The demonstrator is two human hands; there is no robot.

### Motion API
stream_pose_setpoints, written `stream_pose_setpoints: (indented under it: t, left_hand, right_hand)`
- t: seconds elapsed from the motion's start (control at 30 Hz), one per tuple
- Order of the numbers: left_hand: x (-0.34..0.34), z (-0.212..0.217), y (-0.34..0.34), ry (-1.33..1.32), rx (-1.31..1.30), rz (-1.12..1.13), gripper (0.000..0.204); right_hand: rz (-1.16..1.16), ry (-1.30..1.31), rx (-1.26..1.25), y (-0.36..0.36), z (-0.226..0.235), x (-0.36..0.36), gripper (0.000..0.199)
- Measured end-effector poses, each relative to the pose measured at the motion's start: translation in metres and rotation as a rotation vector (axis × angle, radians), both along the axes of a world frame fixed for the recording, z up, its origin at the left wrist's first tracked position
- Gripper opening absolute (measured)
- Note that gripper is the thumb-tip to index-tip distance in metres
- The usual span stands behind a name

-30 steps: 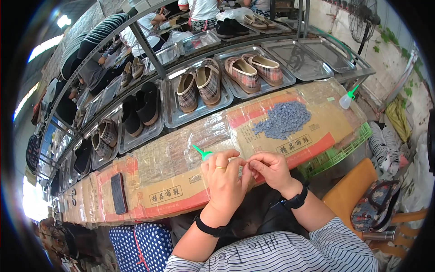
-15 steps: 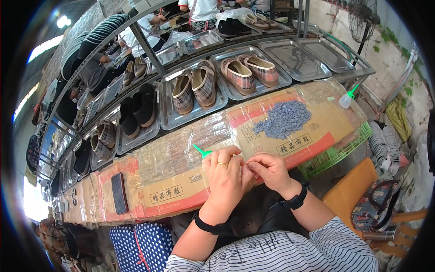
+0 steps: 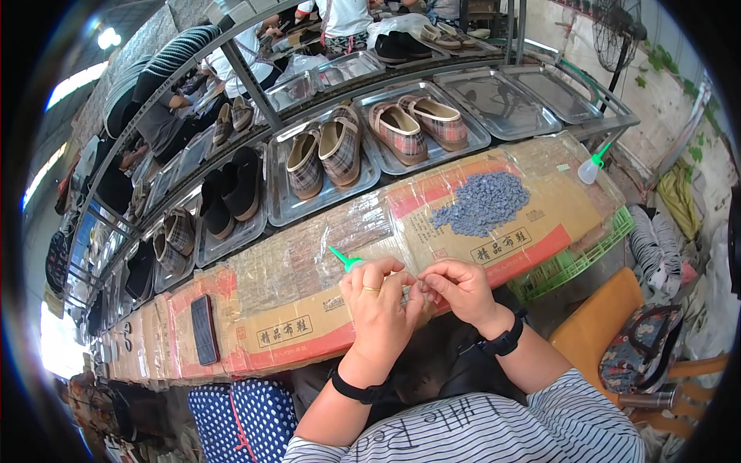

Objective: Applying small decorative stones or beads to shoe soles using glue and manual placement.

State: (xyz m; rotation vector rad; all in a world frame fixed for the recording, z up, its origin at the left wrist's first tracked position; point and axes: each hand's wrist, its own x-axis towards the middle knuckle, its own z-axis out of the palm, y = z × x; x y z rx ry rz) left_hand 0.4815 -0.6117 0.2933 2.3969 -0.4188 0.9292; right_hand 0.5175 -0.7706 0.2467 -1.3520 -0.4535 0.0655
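My left hand [image 3: 380, 307], with a ring on one finger, and my right hand [image 3: 461, 292] meet at the front edge of the cardboard-covered table [image 3: 293, 289]. Thumbs and fingers are pinched together, the fingertips of both hands almost touching. Whatever sits between them is too small or too covered to name. Just behind my left hand a green nozzle [image 3: 344, 259] sticks up; the hand hides what lies below it. Beyond my right hand a heap of small grey-blue pieces [image 3: 482, 202] is spread on the cardboard.
Past the table, metal trays [image 3: 494, 104] line a rack, several bearing plaid shoes [image 3: 397, 133] or black shoes [image 3: 245, 185]. A phone [image 3: 204, 330] lies at left, a green-tipped bottle [image 3: 590, 170] stands at right. Below are a green crate [image 3: 575, 258] and an orange chair [image 3: 598, 332].
The trays with shoes have slid a little to the left along the rack. My left hand has shifted slightly down and its fingers have bent differently; my right hand has hardly moved.
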Motion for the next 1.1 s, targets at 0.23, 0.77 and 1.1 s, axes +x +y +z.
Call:
stream_pose_setpoints:
  t: [0.23,0.77,1.1]
  left_hand:
    - [-0.001,0.002,-0.001,-0.008,-0.014,0.003,0.021]
    - [0.009,0.007,-0.003,0.057,0.112,-0.076,0.021]
    - [0.008,0.004,-0.002,0.04,0.084,-0.08,0.023]
  right_hand:
    - [0.0,-0.019,0.004,0.0,0.001,0.0,0.011]
    - [-0.004,-0.088,-0.052,-0.003,0.001,0.001,0.008]
    - [-0.016,-0.076,-0.045,-0.002,0.003,-0.001,0.008]
